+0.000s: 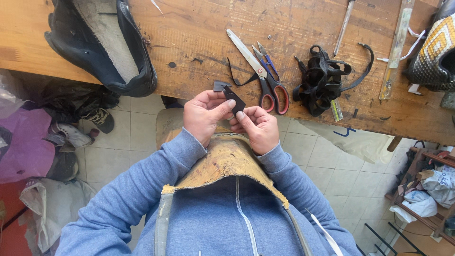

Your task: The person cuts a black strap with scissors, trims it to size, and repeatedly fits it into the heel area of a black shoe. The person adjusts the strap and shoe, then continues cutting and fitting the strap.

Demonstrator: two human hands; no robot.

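Both of my hands meet just below the edge of a wooden workbench [199, 42]. My left hand [204, 116] and my right hand [257, 127] pinch a small flat black piece of leather [235, 98] between thumbs and fingers. A grey scrap [219, 86] lies at the bench edge just above it. Red-handled scissors [266, 80] lie on the bench right of the piece, next to a smaller blue-handled pair [268, 61]. A worn yellowish leather apron [227, 163] covers my lap.
A black shoe upper [102, 45] rests sole-side up at the bench's left. A tangle of black straps [322, 78], a long metal tool [343, 26], a flat ruler-like strip [395, 47] and a patterned shoe [433, 54] lie at the right. Shoes and bags [57, 142] clutter the tiled floor.
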